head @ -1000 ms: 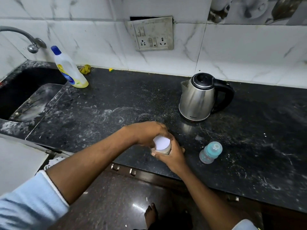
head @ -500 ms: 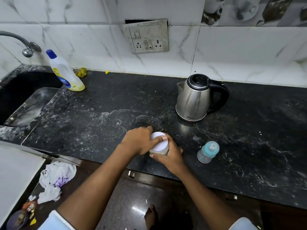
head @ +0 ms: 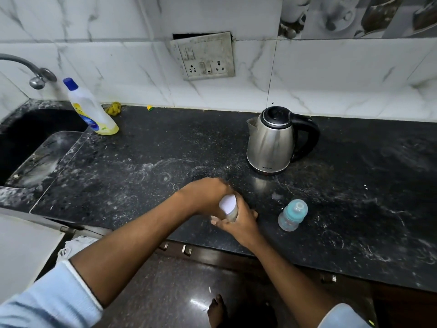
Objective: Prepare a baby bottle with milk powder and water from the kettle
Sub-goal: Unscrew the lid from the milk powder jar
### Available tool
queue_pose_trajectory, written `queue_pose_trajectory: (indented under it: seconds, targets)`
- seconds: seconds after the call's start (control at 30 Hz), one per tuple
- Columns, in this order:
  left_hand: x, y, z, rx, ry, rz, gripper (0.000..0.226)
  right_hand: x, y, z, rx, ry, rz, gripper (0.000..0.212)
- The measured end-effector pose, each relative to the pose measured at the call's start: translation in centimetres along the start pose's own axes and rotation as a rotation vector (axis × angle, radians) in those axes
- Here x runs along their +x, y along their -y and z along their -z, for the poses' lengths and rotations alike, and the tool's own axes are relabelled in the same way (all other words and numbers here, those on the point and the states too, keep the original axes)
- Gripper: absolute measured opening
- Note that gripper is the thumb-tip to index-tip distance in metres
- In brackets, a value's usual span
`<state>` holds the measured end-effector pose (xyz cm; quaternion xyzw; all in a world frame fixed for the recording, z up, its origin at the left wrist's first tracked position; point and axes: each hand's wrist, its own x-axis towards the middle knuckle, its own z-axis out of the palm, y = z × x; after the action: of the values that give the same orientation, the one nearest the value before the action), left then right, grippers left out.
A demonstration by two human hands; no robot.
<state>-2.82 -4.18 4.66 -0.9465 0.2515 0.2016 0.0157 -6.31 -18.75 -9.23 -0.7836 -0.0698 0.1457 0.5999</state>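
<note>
Both hands meet at the front edge of the black granite counter (head: 146, 147) on a small white-lidded jar (head: 229, 207), presumably the milk powder container. Right hand (head: 238, 223) is wrapped round the jar body from below and from the right, fingers closed on it. Left hand (head: 208, 195) is cupped over the lid side from the left, fingers curled against the lid rim; exact finger contact is hidden, but it reads as a twist-off grip. Jar is tilted, white lid facing up toward the camera, long axis leaning back toward the person. Lid is still on, so the step looks like opening the powder jar; no powder is dosed yet. Baby bottle (head: 292, 215) stands upright on the counter just to the right of the right hand, apart from it, teal teat cap still on, body clear and apparently empty. Right hand is the nearer one for the bottle. Steel electric kettle (head: 272, 143) sits behind the hands and slightly right, well apart, spout pointing left, black handle to the right, lid shut; small print low on its body is too small to read. Dish liquid bottle (head: 88, 110) with blue cap stands by the sink (head: 30, 129) at far left; its label is unreadable. Wall socket plate (head: 204, 56) on the tiles above.
</note>
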Motion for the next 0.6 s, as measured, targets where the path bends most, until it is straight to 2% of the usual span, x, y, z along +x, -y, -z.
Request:
queue_pose_trajectory:
  seconds: [0.07,0.17,0.27,0.33,0.4,0.43,0.5,0.6]
  targets:
    - [0.2,-0.4,-0.8,-0.002,-0.063,0.115,0.059,0.0,0.0,0.0,0.040,0.022,-0.017,0.101]
    - [0.1,-1.0,-1.4,-0.038,-0.104,0.256,0.077,-0.1,0.1,0.1,0.002,0.008,-0.005,0.098]
    - [-0.3,-1.2,-1.4,-0.058,-0.086,0.359,0.083,-0.2,0.2,0.3,-0.024,0.001,0.023,0.085]
    - [-0.5,-0.7,-0.8,-0.128,-0.047,0.409,0.085,-0.3,0.4,0.3,-0.029,0.011,0.014,0.087]
    - [-0.7,-0.1,0.1,-0.210,0.022,0.345,0.077,-0.3,0.5,0.2,-0.036,0.003,0.021,0.094]
    - [-0.8,0.1,0.6,-0.215,0.082,0.251,0.081,-0.2,0.5,0.2,-0.042,-0.005,0.016,0.096]
    - [-0.7,0.0,1.0,-0.134,0.179,0.064,0.095,-0.2,0.5,0.1,-0.056,-0.016,0.006,0.095]
    - [-0.1,-0.9,0.4,0.029,0.165,-0.037,0.086,-0.2,0.3,0.0,-0.082,-0.025,-0.002,0.089]
